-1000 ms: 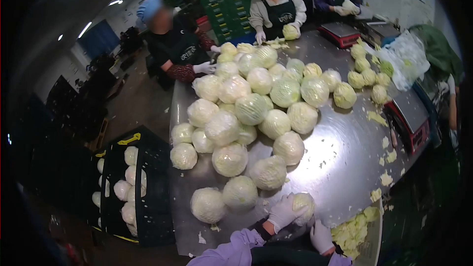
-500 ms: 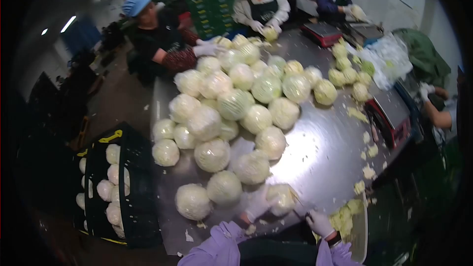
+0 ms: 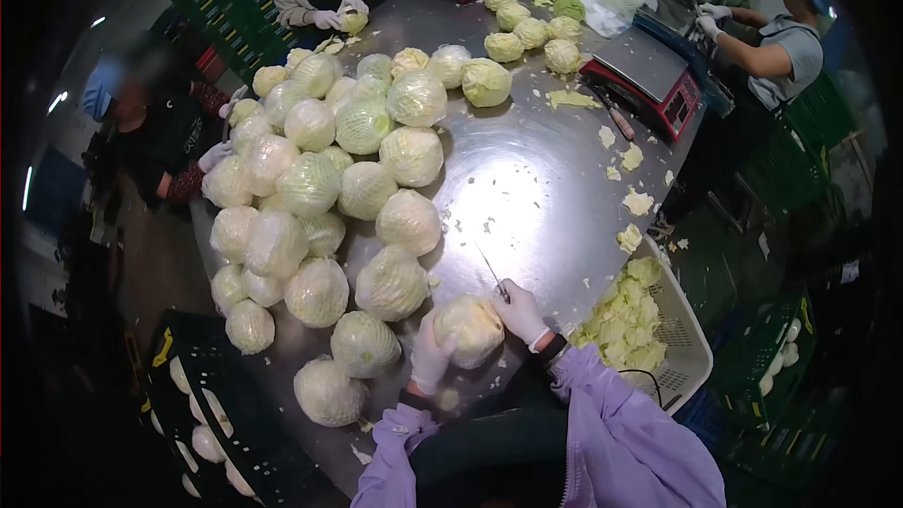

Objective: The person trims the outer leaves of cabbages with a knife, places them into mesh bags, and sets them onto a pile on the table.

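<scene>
Cabbage (image 3: 470,329) sits lower centre of frame, at the near desk (image 3: 546,188) edge. My left hand (image 3: 428,356) has fingers clamped on its left side. My right hand (image 3: 520,312) touches its upper right, fingers closed round the knife (image 3: 489,271), blade pointing up-left, away from it.

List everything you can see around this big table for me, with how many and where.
held cabbage: one, pale green, near table edge
loose cabbages: roughly two dozen, pale green and white, left half of table
trimmed cabbages: about six, yellow-green, far end
table: one, steel grey, centre
knife: one, silvery, blade pointing up the table
scales: two, red and grey, right edge and far end
basket: one, white, right of the person
leaf scraps: a heap, yellow-green, in the basket
crate: one, black, floor lower left, cabbages inside
co-workers: three, white-gloved, far sides
left hand: white-gloved, cupping the held cabbage
right hand: white-gloved, gripping the knife
</scene>
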`<state>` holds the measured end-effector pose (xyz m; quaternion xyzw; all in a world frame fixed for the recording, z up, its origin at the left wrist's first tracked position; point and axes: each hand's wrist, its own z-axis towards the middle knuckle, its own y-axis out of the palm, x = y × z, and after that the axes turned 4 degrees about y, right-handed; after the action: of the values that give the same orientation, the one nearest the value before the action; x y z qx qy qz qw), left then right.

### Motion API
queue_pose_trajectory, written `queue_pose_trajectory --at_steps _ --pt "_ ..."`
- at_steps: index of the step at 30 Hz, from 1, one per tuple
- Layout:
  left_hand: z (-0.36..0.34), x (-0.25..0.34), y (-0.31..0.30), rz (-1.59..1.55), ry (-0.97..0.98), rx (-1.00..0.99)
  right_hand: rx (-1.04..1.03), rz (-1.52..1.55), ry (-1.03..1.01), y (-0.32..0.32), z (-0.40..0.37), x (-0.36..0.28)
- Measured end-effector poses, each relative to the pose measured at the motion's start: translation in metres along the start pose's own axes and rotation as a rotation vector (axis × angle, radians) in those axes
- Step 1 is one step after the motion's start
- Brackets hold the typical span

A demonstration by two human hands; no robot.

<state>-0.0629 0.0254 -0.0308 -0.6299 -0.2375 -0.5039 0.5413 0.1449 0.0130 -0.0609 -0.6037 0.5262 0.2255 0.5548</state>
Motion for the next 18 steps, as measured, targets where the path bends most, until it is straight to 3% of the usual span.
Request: queue_pose_trajectory --at_steps 2,4,5,7,10,12,14,16,18 --pt "-0.003 -0.002 0.001 0.019 0.041 -0.004 0.103 -0.031 -0.115 0.005 0.004 0.009" --pt "-0.007 -0.003 0.0 -0.14 -0.037 -0.02 -0.115 0.358 0.085 0.0 0.006 0.007" --pt "-0.009 -0.005 -0.002 -0.143 -0.035 -0.017 -0.114 0.354 0.082 -0.002 0.006 0.007" --pt "-0.015 -0.006 -0.006 -0.193 -0.022 -0.065 -0.255 0.773 0.299 -0.009 0.001 -0.001" --pt "-0.016 0.004 -0.017 -0.463 -0.108 -0.111 -0.408 0.909 0.373 -0.026 -0.017 -0.027" --pt "-0.015 0.016 -0.022 -0.444 -0.071 -0.089 -0.463 0.945 0.366 -0.025 -0.028 -0.039" --pt "-0.005 0.03 -0.03 -0.034 0.112 -0.276 -0.513 0.971 0.335 -0.025 -0.032 -0.04" --pt "-0.004 0.035 -0.026 -0.047 0.156 -0.218 -0.719 0.751 0.301 -0.03 -0.035 -0.032" --pt "-0.004 0.045 -0.018 -0.028 0.234 -0.104 -0.785 0.658 0.246 -0.057 -0.068 -0.095"
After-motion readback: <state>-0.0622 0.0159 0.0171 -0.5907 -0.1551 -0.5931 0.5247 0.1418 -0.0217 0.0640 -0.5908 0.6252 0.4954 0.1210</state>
